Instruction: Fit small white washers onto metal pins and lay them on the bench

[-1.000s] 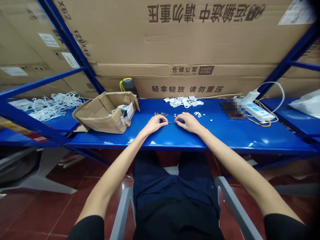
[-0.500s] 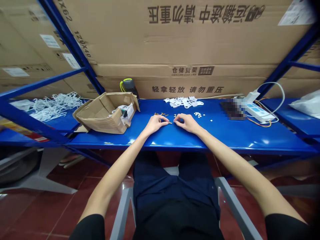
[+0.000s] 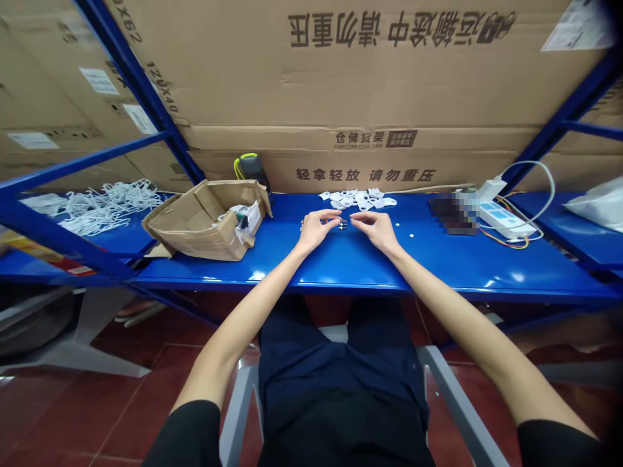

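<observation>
L hand (image 3: 318,229) pinching thin brownish piece (image 3: 344,221), R hand (image 3: 378,229) just opp.

Clock centred btwn the hands, 12 = far side of blue table (image 3: 467,266). Thin brownish piece is at centre, btwn L thumb & index tips, closed on it, its free end twd R hand. R thumb & index tips nearly meet, at 3 from the piece, just beside it; can't tell if they've hold of anything. Sm. white-&-dark parts (image 3: 342,227) at 6, v. near the piece. Brass-coloured bits (image 3: 302,224) at 9, mostly hidden by L hand. Heap of white plastic parts (image 3: 357,198) at 12, near both hands. Couple of white bits (image 3: 411,235) at 3, just past R hand. Open cardboard box (image 3: 207,237) at 9; dark cylinder (image 3: 255,170) w/ yellow-green loop beh. it, approx. 10. Power strip (image 3: 506,218) at 3, well apart.
</observation>
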Demonstrator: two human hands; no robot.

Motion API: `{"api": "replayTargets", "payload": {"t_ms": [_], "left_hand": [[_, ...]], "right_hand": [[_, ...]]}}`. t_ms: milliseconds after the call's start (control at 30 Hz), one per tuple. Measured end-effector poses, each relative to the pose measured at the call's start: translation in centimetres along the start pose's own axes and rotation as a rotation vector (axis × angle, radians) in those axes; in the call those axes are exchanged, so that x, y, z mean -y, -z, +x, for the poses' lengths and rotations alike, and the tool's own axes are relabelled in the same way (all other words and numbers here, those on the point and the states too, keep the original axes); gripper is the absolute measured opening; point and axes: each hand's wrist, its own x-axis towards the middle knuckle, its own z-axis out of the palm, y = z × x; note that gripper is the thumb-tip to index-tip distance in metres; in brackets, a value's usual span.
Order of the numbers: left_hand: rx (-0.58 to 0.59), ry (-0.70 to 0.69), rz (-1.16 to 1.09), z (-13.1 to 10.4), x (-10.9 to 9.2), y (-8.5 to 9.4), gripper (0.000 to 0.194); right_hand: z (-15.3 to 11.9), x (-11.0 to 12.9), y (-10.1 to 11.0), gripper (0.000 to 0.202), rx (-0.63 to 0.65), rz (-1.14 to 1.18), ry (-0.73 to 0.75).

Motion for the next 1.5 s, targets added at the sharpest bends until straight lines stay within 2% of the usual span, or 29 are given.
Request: {"api": "replayTargets", "payload": {"t_ms": [200,433,633,867,1100,1300,1500], "left_hand": [[-0.042,-0.009,0.021,-0.7,0.1,-0.3,0.024],[-0.016,-0.003,-0.012,-1.0,0.1,-0.6,0.021],[-0.018,-0.014,-0.096,-1.0,0.1,-0.8,0.022],[0.031,0.061,-0.245,-1.0,0.5,-0.7,0.031],[0.102,0.126,-0.331,-1.1,0.7,-0.7,0.038],[0.062,0.137,-0.371,-1.1,0.7,-0.5,0.039],[0.020,0.066,-0.243,-1.4,-0.1,-0.4,0.028]], "right_hand": [[0.0,0.0,-0.1,0.034,0.015,0.045,-0.051],[-0.2,0.4,-0.5,0.040,0.062,0.118,-0.012],[-0.2,0.5,-0.4,0.030,0.050,0.002,0.113],[-0.6,1.0,-0.3,0.021,0.014,-0.124,0.223],[-0.9,1.8,-0.3,0.021,0.103,-0.238,0.302],[-0.8,1.8,-0.2,0.025,0.073,-0.107,0.230],[-0.7,1.5,-0.3,0.034,0.071,-0.196,0.158]]}}
